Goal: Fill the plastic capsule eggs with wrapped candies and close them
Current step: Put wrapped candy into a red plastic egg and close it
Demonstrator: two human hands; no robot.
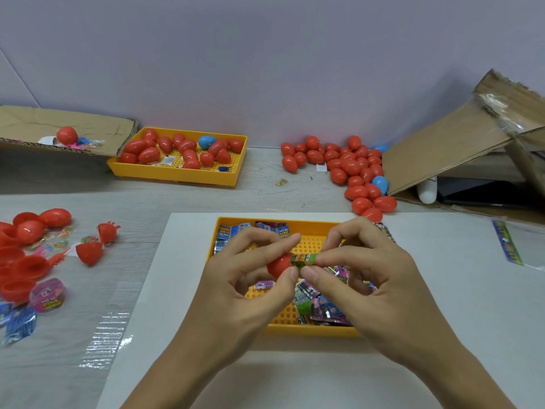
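My left hand (236,278) grips a red egg half (278,264) above the near yellow tray (309,330). A green wrapped candy (303,259) is pinched in the fingers of my right hand (371,273), its end at the mouth of the red half. Both hands meet over the tray, which holds several wrapped candies (321,305) in blue, pink and green. Much of the red half is hidden by my fingers.
A far yellow tray (180,172) holds closed red eggs and a blue one. A pile of closed red eggs (351,169) lies at the back right beside a cardboard box (442,149). Open red egg halves (26,246) and candies lie at the left. A white sheet (442,290) underlies the near tray.
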